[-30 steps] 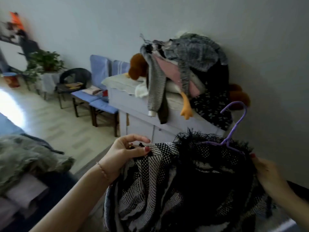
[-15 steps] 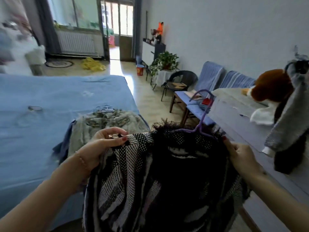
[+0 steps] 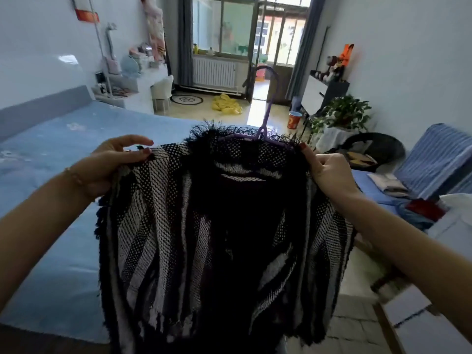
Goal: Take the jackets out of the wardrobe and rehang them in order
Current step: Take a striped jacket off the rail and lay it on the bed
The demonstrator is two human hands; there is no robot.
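Left hand (image 3: 115,162) and right hand (image 3: 325,172) each pinch a shoulder of the black-and-white fringed jacket (image 3: 219,238), held up over the bed (image 3: 63,200) edge on its purple hanger (image 3: 265,108); loose weave could slide off a hanger arm if either pinch slackens.

The jacket (image 3: 204,238) is coarse open-weave knit with a frayed fringe; its hanger (image 3: 265,116) looks smooth purple plastic; the bed cover (image 3: 51,162) is matt blue cloth.
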